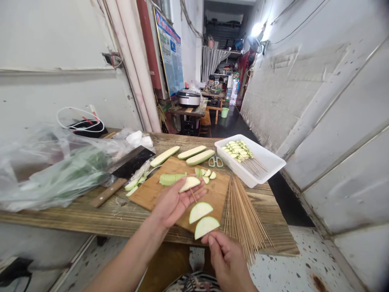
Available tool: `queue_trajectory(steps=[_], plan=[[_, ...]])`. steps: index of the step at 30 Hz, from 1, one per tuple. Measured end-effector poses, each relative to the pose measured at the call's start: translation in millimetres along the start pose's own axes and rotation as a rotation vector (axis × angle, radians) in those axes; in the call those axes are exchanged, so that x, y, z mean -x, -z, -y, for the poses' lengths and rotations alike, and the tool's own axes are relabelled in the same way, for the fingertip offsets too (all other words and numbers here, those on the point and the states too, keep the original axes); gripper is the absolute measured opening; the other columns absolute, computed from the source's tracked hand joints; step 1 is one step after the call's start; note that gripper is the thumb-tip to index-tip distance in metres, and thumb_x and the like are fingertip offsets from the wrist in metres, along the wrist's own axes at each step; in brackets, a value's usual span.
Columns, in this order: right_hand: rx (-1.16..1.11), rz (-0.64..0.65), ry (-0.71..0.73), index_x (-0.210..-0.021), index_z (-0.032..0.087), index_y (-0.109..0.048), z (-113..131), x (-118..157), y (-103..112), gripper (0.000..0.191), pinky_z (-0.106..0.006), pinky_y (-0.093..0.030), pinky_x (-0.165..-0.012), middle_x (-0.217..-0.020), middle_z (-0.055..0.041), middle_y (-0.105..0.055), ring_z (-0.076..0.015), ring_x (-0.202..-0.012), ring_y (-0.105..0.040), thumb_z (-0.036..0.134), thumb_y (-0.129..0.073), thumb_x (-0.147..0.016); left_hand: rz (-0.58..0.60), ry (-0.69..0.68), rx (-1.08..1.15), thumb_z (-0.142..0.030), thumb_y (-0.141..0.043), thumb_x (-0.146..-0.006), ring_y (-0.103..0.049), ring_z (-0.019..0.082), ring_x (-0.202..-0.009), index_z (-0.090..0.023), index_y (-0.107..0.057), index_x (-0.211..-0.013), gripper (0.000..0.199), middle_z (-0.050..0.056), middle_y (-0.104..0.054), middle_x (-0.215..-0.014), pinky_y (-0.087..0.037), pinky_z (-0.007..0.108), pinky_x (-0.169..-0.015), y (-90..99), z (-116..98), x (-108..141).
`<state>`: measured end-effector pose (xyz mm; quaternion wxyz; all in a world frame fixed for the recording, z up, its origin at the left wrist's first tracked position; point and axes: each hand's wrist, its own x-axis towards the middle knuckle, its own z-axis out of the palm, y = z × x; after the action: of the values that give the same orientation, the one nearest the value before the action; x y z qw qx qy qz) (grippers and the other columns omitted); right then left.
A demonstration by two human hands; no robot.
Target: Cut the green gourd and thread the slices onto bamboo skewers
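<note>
My right hand [226, 255] pinches the lower end of a thin wooden skewer [193, 196]. Two pale green half-moon zucchini slices, an upper one [201, 212] and a lower one [207, 227], are threaded on it near that hand. In my left hand [174, 202] a third zucchini slice [190, 184] rests between thumb and fingers, with the skewer's far end meeting it. Beneath my hands lies a wooden cutting board [220, 194], bearing a row of cut zucchini [172, 179] and several small pieces [209, 174].
Loose skewers [244, 221] fan out right of the board. Behind them stands a white tray [269, 166] with filled skewers. Halved zucchini [200, 157], scissors [215, 161] and a cleaver [132, 164] lie around the board. A plastic bag [60, 166] covers the left side. Someone [212, 84] sits far back.
</note>
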<state>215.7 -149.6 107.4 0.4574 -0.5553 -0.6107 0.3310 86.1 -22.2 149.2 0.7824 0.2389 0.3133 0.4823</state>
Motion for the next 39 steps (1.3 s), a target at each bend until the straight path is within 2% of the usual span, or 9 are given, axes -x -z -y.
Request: queue_trajectory(steps=[7,11,14,19,27,32,36,39], plan=[[-0.008,-0.003,-0.048,-0.079,0.016,-0.059,-5,2,0,0.028,-0.019,-0.029,-0.043,-0.059,0.0013,-0.049,-0.0109,-0.050,-0.042,0.030,-0.038,-0.092,0.029,0.035,-0.016,-0.016,-0.048,-0.084,-0.060,0.029,-0.102,-0.006,-0.062,-0.101,0.024,0.020,-0.065,-0.105,-0.049,0.044,-0.088,-5.3,4,2],[-0.053,-0.014,-0.060,-0.080,0.015,-0.058,-7,2,-4,0.029,-0.019,-0.027,-0.042,-0.060,0.0013,-0.048,-0.0101,-0.049,-0.040,0.031,-0.038,-0.092,0.028,0.074,0.081,-0.018,-0.046,-0.085,-0.057,0.028,-0.107,-0.007,-0.061,-0.103,0.026,0.020,-0.063,-0.110,-0.048,0.044,-0.090,-5.2,7,-1],[-0.077,-0.003,-0.065,-0.079,0.015,-0.058,-8,1,-6,0.029,-0.019,-0.026,-0.042,-0.061,0.0010,-0.048,-0.0100,-0.050,-0.039,0.031,-0.038,-0.092,-0.005,0.019,0.151,-0.023,-0.044,-0.087,-0.057,0.028,-0.107,-0.009,-0.061,-0.101,0.026,0.017,-0.064,-0.110,-0.048,0.046,-0.090,-4.6,13,-2],[-0.081,0.008,-0.075,-0.078,0.015,-0.059,-9,1,-6,0.030,-0.019,-0.026,-0.042,-0.058,0.0022,-0.046,-0.0096,-0.048,-0.037,0.031,-0.038,-0.092,-0.043,-0.092,0.063,-0.016,-0.045,-0.085,-0.062,0.025,-0.098,-0.007,-0.062,-0.093,0.021,0.016,-0.068,-0.099,-0.048,0.044,-0.090,-6.5,14,1],[-0.044,-0.009,-0.049,-0.074,0.015,-0.060,-4,-1,-5,0.031,-0.018,-0.029,-0.040,-0.053,0.0027,-0.046,-0.0101,-0.046,-0.041,0.033,-0.040,-0.091,-0.046,-0.110,0.053,-0.016,-0.048,-0.083,-0.065,0.021,-0.089,-0.009,-0.064,-0.092,0.019,0.013,-0.068,-0.094,-0.049,0.042,-0.089,-9.0,17,3],[-0.072,-0.048,-0.038,-0.074,0.015,-0.059,-5,-4,-5,0.035,-0.018,-0.030,-0.040,-0.055,0.0009,-0.049,-0.0111,-0.048,-0.044,0.037,-0.038,-0.091,-0.090,-0.115,0.052,-0.022,-0.044,-0.087,-0.065,0.021,-0.089,-0.010,-0.063,-0.094,0.024,0.014,-0.068,-0.096,-0.050,0.041,-0.087,-14.0,21,4],[-0.085,-0.039,-0.045,-0.077,0.015,-0.059,-6,-3,-5,0.033,-0.019,-0.030,-0.041,-0.058,0.0003,-0.050,-0.0110,-0.049,-0.043,0.037,-0.038,-0.091,-0.064,-0.123,0.061,-0.033,-0.038,-0.089,-0.064,0.022,-0.092,-0.010,-0.061,-0.097,0.033,0.015,-0.067,-0.099,-0.051,0.040,-0.086,-16.5,19,6],[-0.082,-0.037,-0.048,-0.078,0.015,-0.059,-5,-3,-5,0.034,-0.019,-0.028,-0.040,-0.057,0.0005,-0.048,-0.0107,-0.048,-0.041,0.037,-0.037,-0.091,-0.053,-0.137,0.033,-0.030,-0.042,-0.088,-0.063,0.022,-0.096,-0.011,-0.061,-0.100,0.029,0.015,-0.067,-0.100,-0.051,0.036,-0.085,-18.0,16,8]])
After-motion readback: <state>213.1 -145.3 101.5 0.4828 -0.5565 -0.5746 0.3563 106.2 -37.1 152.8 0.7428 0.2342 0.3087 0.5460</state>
